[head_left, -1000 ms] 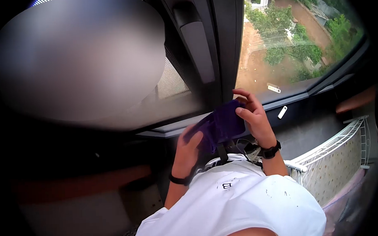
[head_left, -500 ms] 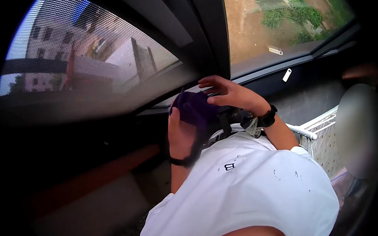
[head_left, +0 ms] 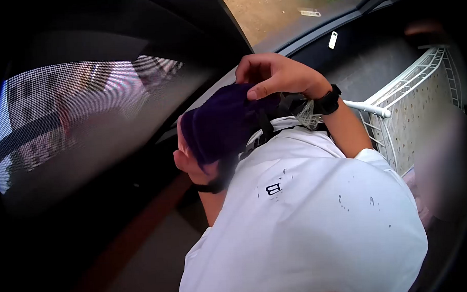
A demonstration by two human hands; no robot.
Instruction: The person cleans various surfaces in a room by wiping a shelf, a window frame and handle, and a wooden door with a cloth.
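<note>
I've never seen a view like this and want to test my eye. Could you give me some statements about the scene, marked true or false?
1. The left hand and the right hand are both on the purple cloth. True.
2. The right wrist is bare. False: it wears a black band.
3. The person's white shirt has dark marks on its front. True.
4. The metal frame beyond the right arm is red. False: it is a white frame.

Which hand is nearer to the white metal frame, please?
The right hand, left of the frame in view; the left hand lies farther left, at the purple cloth.
</note>
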